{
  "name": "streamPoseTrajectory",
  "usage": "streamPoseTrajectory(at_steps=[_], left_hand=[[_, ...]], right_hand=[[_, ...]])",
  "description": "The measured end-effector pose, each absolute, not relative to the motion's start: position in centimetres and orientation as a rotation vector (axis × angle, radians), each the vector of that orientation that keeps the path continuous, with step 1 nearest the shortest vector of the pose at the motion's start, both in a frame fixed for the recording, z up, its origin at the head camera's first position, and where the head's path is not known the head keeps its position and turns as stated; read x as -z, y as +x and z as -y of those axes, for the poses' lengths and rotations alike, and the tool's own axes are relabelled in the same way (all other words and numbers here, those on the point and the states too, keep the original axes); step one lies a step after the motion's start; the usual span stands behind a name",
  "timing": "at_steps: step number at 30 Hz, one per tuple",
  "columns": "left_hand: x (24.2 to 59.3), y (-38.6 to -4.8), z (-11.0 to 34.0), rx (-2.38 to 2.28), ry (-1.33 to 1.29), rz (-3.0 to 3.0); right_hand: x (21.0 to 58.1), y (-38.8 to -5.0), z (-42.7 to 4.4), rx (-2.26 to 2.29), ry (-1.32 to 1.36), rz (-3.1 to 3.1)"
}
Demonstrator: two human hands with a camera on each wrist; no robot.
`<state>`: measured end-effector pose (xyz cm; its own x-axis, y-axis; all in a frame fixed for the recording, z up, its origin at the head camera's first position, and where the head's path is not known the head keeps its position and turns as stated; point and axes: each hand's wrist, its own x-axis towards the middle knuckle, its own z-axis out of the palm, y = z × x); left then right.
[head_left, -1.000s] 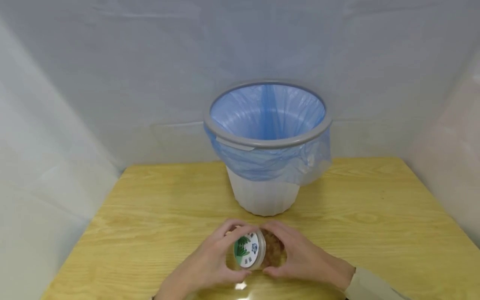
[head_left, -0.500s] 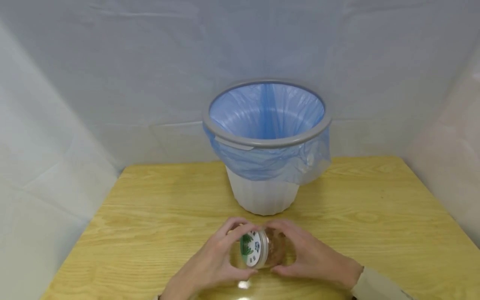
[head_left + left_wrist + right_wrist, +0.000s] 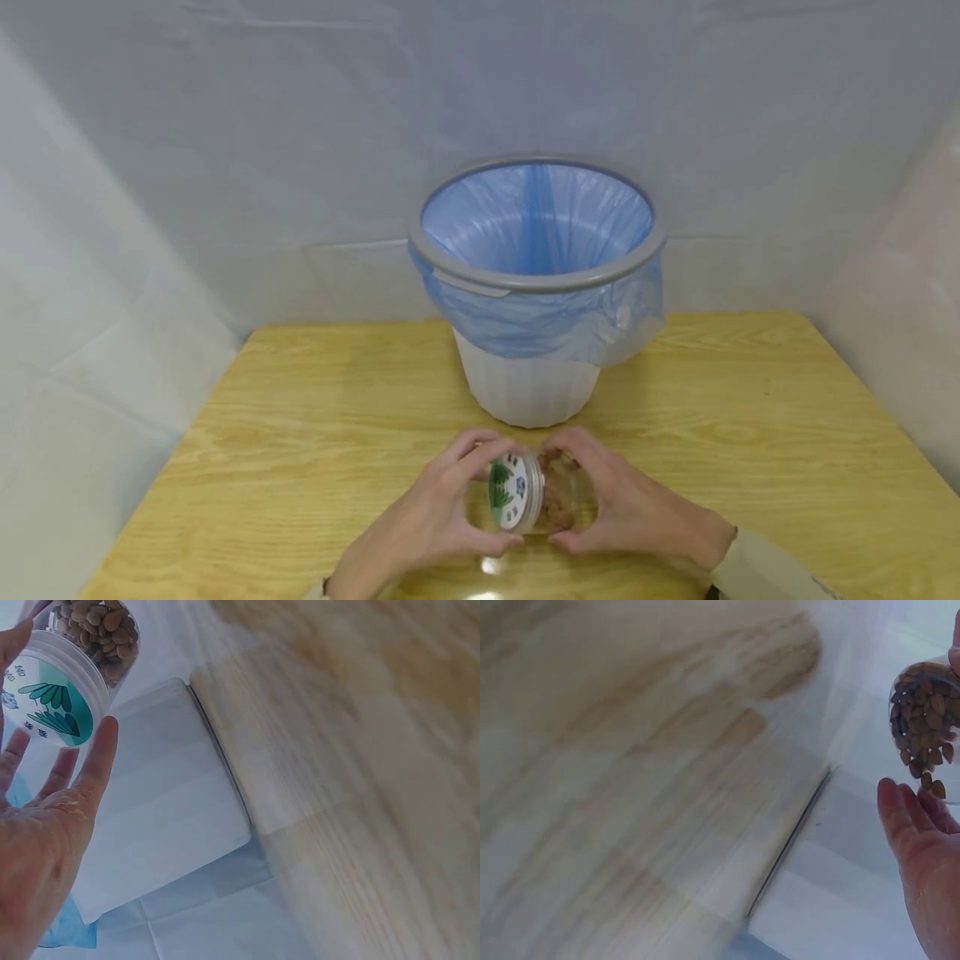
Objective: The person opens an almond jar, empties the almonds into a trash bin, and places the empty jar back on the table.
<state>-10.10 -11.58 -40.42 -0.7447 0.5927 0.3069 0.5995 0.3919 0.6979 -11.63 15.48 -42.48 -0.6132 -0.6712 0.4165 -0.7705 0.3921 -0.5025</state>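
A clear jar (image 3: 558, 492) of brown nuts lies tilted on its side between both hands, its lid (image 3: 510, 492) facing left. White and green, with a leaf print, the lid (image 3: 56, 697) fills the upper left of the left wrist view. My left hand (image 3: 431, 508) grips the lid end, thumb below and fingers above. At the jar's other end my right hand (image 3: 630, 504) holds the body between thumb and fingers. In the right wrist view the almond-like nuts (image 3: 926, 712) show through the wall, above the right hand (image 3: 930, 862).
Behind the hands a white bin (image 3: 528, 383) with a grey rim (image 3: 543, 283) and a blue liner (image 3: 517, 321) stands on the wooden table (image 3: 322, 400). Pale sheeting (image 3: 300, 150) hangs behind the table and at both sides.
Both hands and the jar have shifted slightly to the right. The lid has turned and shows narrower from the head view, with more of the jar's side visible.
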Motion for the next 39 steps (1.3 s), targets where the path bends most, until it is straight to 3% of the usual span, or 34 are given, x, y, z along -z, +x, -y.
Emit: streamPoseTrajectory(at_steps=[13, 39], left_hand=[[40.5, -10.7, 10.8, 1.292, -1.099, 2.792], [40.6, -12.1, 10.0, 1.048, -1.159, 2.808]], right_hand=[[42.8, -11.7, -15.9, -0.725, 1.175, 2.69], [42.7, -11.9, -16.6, -0.734, 1.015, 2.823]])
